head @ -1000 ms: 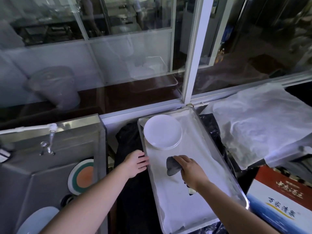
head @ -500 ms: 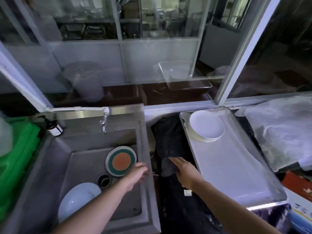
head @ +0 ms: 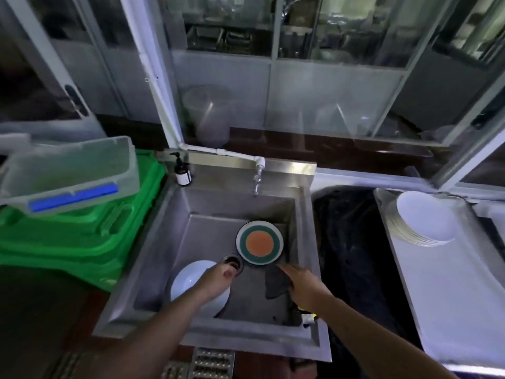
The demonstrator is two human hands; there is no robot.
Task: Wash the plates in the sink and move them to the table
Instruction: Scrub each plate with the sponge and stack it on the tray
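Two bare forearms, no sleeves, bare hands

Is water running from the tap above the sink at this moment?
Off, it seems: no stream shows below the tap, and the sink floor around the striped plate holds no visible pool.

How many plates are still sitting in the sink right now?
2. The ringed plate with the orange centre leans at the sink's back right. The plain white plate lies front left, partly under the left hand. None seems hidden.
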